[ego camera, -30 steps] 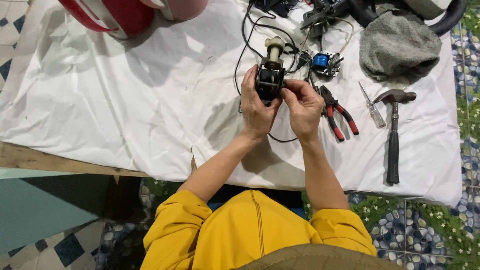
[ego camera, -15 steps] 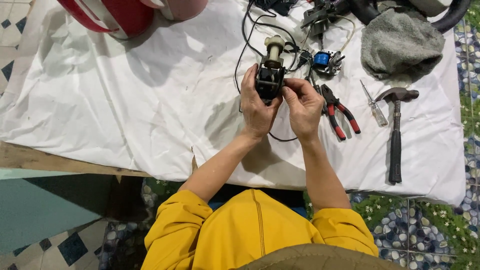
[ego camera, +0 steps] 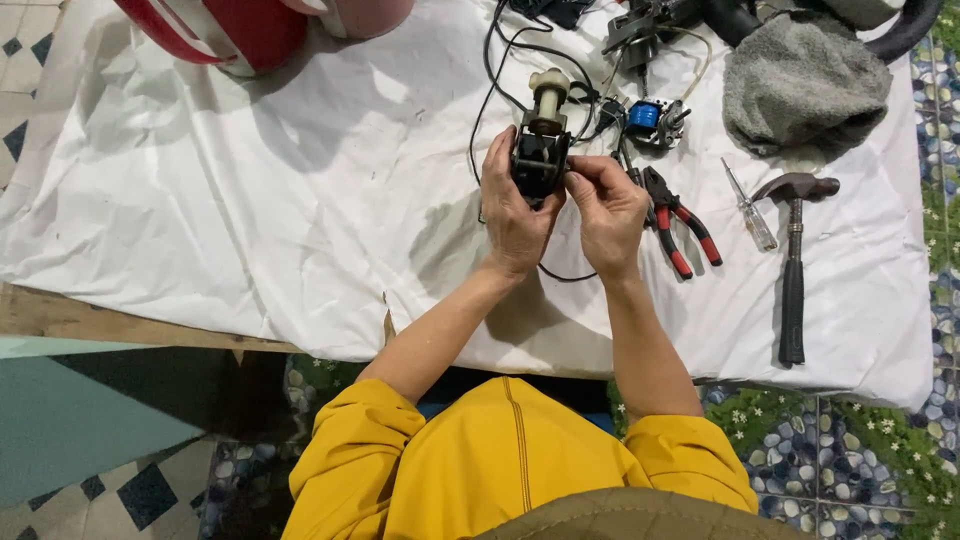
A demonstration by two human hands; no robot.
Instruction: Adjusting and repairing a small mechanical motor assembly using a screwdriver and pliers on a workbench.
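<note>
The person in yellow sleeves is holding a small black motor assembly [ego camera: 541, 160] with a cream plastic shaft on top, lifted just above the white-covered surface [ego camera: 250, 220], near the middle of its far edge. The left hand [ego camera: 512, 215] is wrapping around the assembly's left side and gripping it firmly. The right hand [ego camera: 612, 205] is pinching at its right side with thumb and fingertips closed narrow, apparently working on a small part or wire end there; what exactly is being pinched is too small to tell. Black cables [ego camera: 500, 60] are trailing from the assembly toward the far edge.

Just beside the right hand, red-handled pliers [ego camera: 675, 220] are lying on the cloth, with a clear-handled screwdriver [ego camera: 750, 210] and a hammer [ego camera: 792, 260] further toward the right edge. A blue coil part [ego camera: 645, 115] is sitting beyond the hands, and a grey cloth [ego camera: 805, 80] is bunched at the far right corner.

The work seems to be at a fiddly fitting or loosening stage on the motor's side. Continuing it is likely calling for a steady left grip and fine fingertip control on the right.
</note>
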